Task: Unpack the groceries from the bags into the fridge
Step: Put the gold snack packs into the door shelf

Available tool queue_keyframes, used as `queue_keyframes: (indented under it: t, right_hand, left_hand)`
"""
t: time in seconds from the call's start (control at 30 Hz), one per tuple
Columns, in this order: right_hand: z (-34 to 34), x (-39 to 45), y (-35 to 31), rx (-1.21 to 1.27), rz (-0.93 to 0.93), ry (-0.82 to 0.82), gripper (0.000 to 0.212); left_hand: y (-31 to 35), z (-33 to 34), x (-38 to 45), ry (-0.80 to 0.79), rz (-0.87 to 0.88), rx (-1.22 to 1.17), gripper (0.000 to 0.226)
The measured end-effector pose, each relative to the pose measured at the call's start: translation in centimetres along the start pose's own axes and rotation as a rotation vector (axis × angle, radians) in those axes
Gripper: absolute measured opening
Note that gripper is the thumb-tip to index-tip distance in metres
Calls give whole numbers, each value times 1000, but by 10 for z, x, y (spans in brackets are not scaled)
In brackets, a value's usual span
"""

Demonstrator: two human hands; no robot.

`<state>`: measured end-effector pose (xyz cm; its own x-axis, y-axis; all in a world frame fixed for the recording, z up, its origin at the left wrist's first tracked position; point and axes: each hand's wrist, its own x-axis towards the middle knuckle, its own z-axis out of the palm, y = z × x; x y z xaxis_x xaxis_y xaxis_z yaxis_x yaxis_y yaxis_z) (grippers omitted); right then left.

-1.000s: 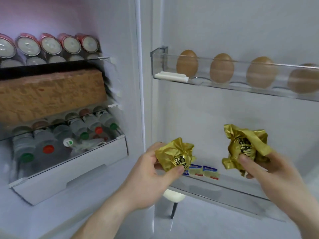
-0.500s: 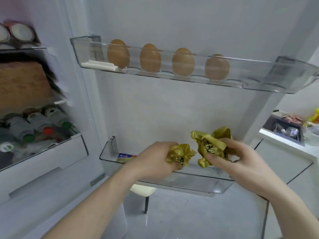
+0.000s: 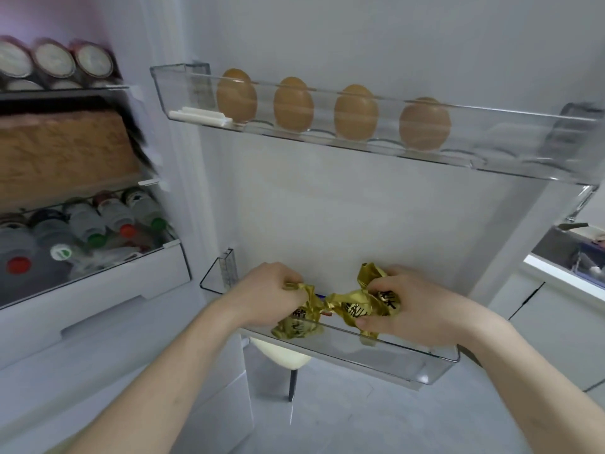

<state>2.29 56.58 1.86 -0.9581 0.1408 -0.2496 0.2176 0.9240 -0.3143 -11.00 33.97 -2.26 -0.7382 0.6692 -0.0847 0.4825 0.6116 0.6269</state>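
My left hand [image 3: 268, 291] grips a crumpled gold foil packet [image 3: 296, 322] with black lettering, lowered into the clear lower door bin [image 3: 425, 365] of the open fridge. My right hand [image 3: 412, 303] holds a second gold foil packet [image 3: 357, 311] right beside the first, also inside that bin. The two packets touch in the middle. A bit of blue packaging [image 3: 320, 296] peeks out behind them in the bin.
The upper door shelf [image 3: 523, 165] holds several brown eggs [image 3: 236, 95]. Inside the fridge on the left are cans [image 3: 52, 60] on top, a brown box [image 3: 62, 155] below, and bottles [image 3: 82, 227] in a drawer. A counter [image 3: 569, 257] shows at far right.
Both hands have gone down and closer together, bringing the two gold packets from above the lower door bin down into it. The view has swung right toward the door.
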Motion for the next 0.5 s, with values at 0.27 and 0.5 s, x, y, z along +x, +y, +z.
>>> queue_keyframes:
  t: [0.27,0.5]
  right_hand:
    - [9,15,3,-56,-65,-45,51]
    - [8,15,-4,-36,-122,-13,48]
  left_hand:
    - [-4,6,1,236,15,88,24]
    - [-21,-22,-9,319,-112,280,19]
